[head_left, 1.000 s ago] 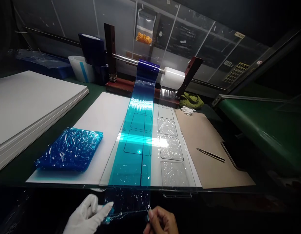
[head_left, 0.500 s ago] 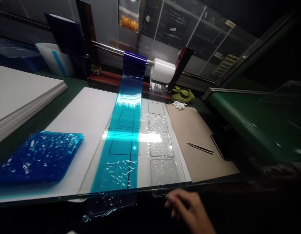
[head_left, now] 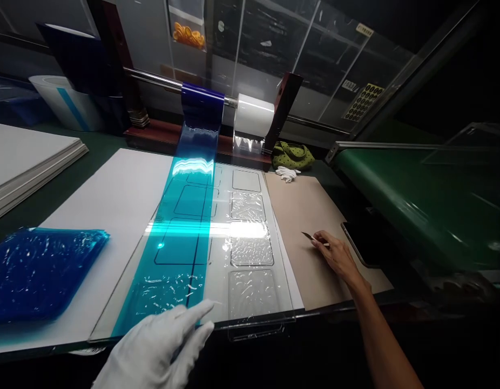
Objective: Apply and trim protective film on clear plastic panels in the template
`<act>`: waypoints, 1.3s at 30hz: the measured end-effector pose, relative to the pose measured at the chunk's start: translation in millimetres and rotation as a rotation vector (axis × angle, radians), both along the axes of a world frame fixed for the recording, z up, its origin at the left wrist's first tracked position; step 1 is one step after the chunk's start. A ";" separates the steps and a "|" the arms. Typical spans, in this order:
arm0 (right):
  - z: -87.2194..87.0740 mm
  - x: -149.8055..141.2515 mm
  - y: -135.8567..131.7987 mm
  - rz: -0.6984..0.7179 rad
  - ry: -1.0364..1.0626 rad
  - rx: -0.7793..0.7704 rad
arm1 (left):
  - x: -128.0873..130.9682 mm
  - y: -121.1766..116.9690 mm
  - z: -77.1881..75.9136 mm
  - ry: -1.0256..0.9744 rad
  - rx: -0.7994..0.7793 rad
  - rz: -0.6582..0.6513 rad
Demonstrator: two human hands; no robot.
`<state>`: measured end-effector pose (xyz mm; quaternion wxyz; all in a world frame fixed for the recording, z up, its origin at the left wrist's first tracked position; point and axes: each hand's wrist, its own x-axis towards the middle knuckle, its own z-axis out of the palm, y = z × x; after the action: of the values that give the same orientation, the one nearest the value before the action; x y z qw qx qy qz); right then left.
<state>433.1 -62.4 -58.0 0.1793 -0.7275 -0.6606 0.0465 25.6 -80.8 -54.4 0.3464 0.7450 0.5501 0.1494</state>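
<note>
The right hand [head_left: 333, 251] had its fingers closed on the knife [head_left: 307, 236] above the brown sheet [head_left: 292, 200]. The film [head_left: 179, 210] ran from its roll [head_left: 202, 105] across the panel [head_left: 220, 281]; the left hand [head_left: 164, 340], gloved and loosely open, was over its near end, touching or not I couldn't tell. Taking up the knife seemed the step; the next move called for a sure grip, gloved fingers clear of the tip
</note>
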 end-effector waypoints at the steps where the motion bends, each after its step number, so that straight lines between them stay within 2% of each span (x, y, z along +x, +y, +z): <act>1: 0.9 -7.9 -3.7 0.016 0.017 0.001 | 7.5 7.1 3.1 0.106 0.053 -0.081; 4: 7.2 -44.1 -12.1 0.124 0.039 -0.027 | 33.6 24.4 11.4 0.431 0.105 -0.249; 8: 14.0 -98.6 -7.9 0.342 -0.070 -0.022 | 57.9 34.7 9.7 0.676 0.174 -0.309; 12: 9.1 -132.0 9.8 0.478 -0.194 -0.029 | 59.7 34.8 -1.9 0.745 0.247 -0.331; 19: 6.1 -160.1 35.3 0.602 -0.295 -0.157 | 58.4 32.0 -10.0 0.785 0.335 -0.355; 24: 9.3 -155.1 36.4 0.608 -0.286 -0.189 | 56.7 30.8 -12.5 0.766 0.359 -0.350; 30: 12.0 -119.7 19.2 0.520 -0.299 -0.179 | 53.2 28.2 -8.7 0.654 0.300 -0.295; 32: 14.3 -104.5 10.3 0.474 -0.309 -0.182 | 53.2 20.3 -12.5 0.605 0.366 -0.246; 34: 16.7 -90.6 1.5 0.428 -0.327 -0.194 | 54.0 7.2 -20.7 0.543 0.498 -0.213; 37: 19.8 -77.2 -7.5 0.392 -0.352 -0.219 | 57.5 -15.8 -34.7 0.465 0.633 -0.242; 39: 21.5 -74.5 -9.0 0.374 -0.362 -0.226 | 61.5 -28.3 -41.4 0.519 0.662 -0.226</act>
<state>358.7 -71.4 -36.5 -0.0353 -0.6048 -0.7953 0.0214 87.1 -109.1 -95.8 -0.0468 0.8844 0.4562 0.0867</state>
